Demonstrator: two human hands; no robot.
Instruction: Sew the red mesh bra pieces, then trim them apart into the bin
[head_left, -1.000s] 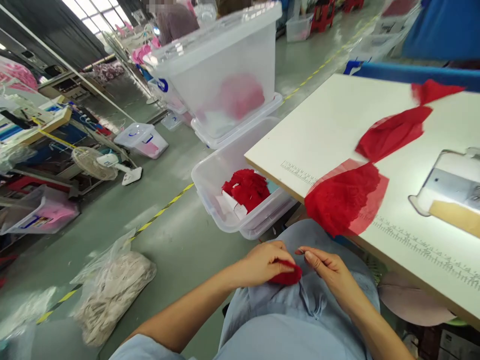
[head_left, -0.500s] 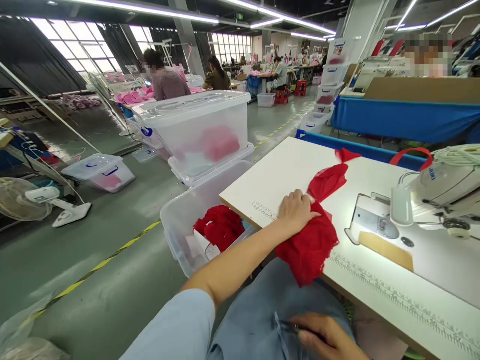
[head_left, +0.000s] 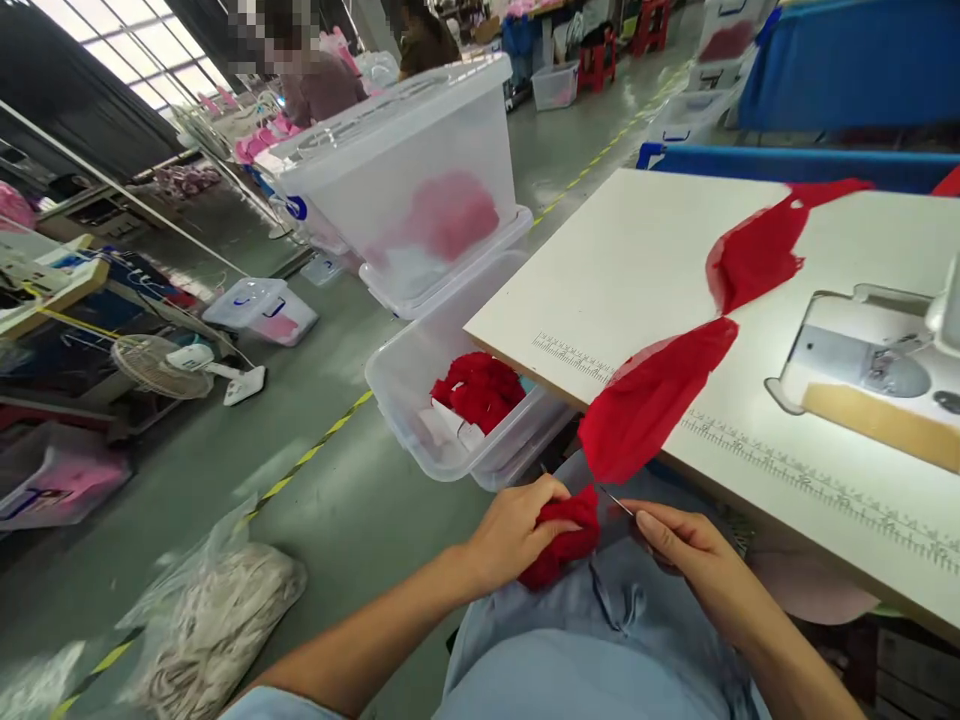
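Observation:
My left hand (head_left: 517,530) is closed around a bunched red fabric piece (head_left: 566,545) above my lap. In my right hand (head_left: 686,545) are slim metal thread snips (head_left: 616,501), their tip at the top of the bunched piece, beside the lower end of another red panel (head_left: 656,400). That panel hangs over the table's front edge. It meets a further red panel (head_left: 757,255) lying on the white sewing table (head_left: 592,270), so the pieces form a chain. My right fingers hide most of the snips' body.
Left of the table, an open plastic bin (head_left: 401,385) holds red fabric. A lidded bin (head_left: 450,150) stands behind it. The sewing machine's plate (head_left: 855,360) is at right. A fan (head_left: 161,365) and a plastic-wrapped bundle (head_left: 225,630) are on the floor.
My left hand has moved from the tabletop down to my lap with red fabric, pulling the chain toward me. My right hand has risen, bringing the snips to the fabric. The view has tilted down.

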